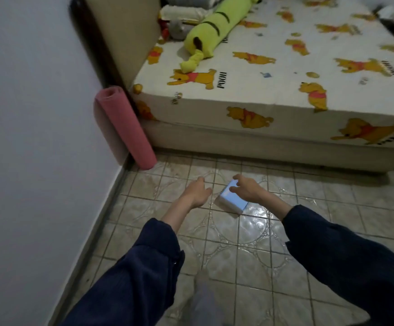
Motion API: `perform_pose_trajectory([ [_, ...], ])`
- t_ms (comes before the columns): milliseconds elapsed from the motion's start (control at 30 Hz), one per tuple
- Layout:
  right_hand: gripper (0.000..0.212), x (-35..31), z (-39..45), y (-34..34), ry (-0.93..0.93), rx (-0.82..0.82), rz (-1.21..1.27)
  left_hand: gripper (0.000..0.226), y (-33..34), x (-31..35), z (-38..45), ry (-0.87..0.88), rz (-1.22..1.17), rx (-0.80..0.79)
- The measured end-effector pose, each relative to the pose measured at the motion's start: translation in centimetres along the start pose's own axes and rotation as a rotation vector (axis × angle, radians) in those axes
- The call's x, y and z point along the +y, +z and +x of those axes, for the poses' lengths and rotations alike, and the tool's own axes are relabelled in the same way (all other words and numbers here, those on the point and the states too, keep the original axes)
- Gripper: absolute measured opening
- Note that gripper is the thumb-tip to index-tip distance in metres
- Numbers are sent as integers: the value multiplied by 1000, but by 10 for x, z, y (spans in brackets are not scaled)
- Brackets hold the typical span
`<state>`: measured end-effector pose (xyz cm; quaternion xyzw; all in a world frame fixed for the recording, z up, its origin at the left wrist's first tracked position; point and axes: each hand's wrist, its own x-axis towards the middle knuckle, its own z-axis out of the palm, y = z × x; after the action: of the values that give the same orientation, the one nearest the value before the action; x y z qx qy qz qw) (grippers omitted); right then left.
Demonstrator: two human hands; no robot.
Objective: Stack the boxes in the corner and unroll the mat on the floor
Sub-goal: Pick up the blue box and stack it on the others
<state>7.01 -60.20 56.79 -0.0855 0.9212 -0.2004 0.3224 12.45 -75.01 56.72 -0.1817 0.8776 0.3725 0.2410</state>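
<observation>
A small pale blue-white box (232, 198) lies tilted on the tiled floor in front of the bed. My right hand (250, 188) is over it, fingers curled onto its top and far edge. My left hand (197, 190) hovers just left of the box with relaxed fingers, holding nothing and apart from it. A rolled pink mat (123, 128) stands leaning in the corner between the white wall and the bed. Only this one box is in view.
A low bed (273, 109) with a cartoon-bear sheet fills the upper right, with a long green plush toy (214, 27) on it. The white wall (38, 114) runs along the left. Beige patterned floor tiles (238, 255) spread below my arms.
</observation>
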Motion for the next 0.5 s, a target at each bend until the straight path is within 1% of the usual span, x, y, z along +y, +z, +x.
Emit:
perform_pose_trajectory([
  [300, 56, 41, 76, -37, 117, 9, 130, 53, 6, 40, 98, 28, 41, -99],
  [500, 55, 60, 142, -34, 210, -12, 251, 53, 13, 43, 178, 16, 93, -169],
])
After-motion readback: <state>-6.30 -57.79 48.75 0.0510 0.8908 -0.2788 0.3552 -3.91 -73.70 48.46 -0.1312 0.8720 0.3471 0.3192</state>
